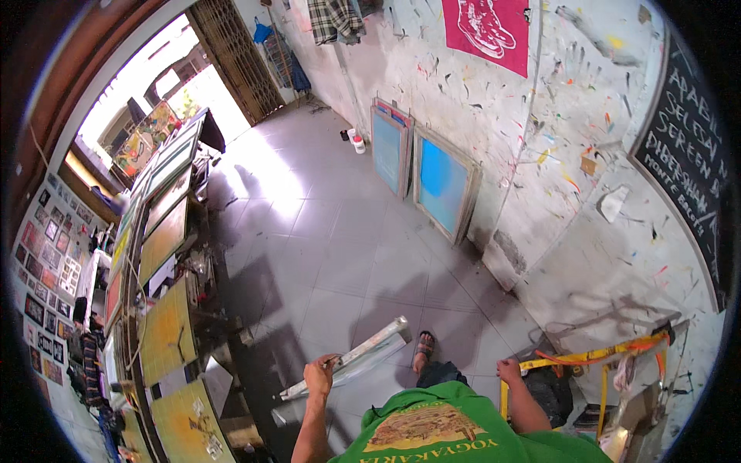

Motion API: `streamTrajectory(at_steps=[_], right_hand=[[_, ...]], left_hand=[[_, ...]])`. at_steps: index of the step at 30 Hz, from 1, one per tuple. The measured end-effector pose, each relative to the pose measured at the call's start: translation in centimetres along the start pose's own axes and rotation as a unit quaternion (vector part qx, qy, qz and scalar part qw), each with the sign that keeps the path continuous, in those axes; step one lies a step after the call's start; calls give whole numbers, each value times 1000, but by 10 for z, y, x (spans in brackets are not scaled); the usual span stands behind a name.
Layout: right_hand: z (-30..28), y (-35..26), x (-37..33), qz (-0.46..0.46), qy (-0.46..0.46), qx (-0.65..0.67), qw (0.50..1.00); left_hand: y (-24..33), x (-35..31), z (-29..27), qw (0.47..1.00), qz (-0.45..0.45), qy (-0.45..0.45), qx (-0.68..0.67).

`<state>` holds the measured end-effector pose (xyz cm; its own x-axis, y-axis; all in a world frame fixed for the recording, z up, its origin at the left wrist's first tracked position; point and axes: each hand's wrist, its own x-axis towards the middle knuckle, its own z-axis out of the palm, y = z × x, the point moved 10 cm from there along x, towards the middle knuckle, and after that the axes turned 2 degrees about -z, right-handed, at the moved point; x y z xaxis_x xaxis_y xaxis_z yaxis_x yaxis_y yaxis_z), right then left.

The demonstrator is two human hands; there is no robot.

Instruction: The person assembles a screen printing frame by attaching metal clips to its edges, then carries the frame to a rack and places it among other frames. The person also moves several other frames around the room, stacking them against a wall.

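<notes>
My left hand point(318, 376) is closed around the upper edge of a printing screen point(373, 343), seen nearly edge-on. The screen has a long pale, paint-marked bar and a greyish face slanting down below it. It is held off to my left, above the tiled floor. On the other side, my right hand point(509, 371) hangs by my body with its fingers curled and nothing visible in them. Just beside that hand is the end of a yellow metal rack point(579, 358); whether they touch I cannot tell.
A row of yellow printing boards point(168, 333) on a long bench runs along the left. Framed blue screens point(442, 185) lean against the paint-spattered right wall. White bottles point(358, 143) stand on the floor near them. A folding metal gate point(235, 62) flanks the bright doorway.
</notes>
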<state>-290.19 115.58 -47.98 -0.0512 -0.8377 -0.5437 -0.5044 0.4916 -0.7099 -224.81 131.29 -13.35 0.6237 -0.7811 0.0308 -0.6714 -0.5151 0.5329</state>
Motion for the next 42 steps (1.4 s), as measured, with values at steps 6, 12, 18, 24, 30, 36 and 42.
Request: streamTrajectory(at_steps=[6,12,18,24,30,36,42], right_hand=[[67,47,72,206,-177,-2,963],[74,-79,100,-11,-88,-21,996],[96,-204,128,-111,-117,-296,942],[164,-102,158,271,15,151,951],[197,-235,176,10,160,146,976],[243,-327,137,224,218,154,937],[318,-283,93,290,259,238,890]], left_hand=[[96,182,35,982,130,-101,93],[170,332,92,947,254,-169,104],[238,478,155,901,353,-234,96],[335,604,216,837,475,-262,73],[365,677,309,775,517,-347,108],[400,731,411,705,589,-359,162],[483,756,473,672,614,-389,139]])
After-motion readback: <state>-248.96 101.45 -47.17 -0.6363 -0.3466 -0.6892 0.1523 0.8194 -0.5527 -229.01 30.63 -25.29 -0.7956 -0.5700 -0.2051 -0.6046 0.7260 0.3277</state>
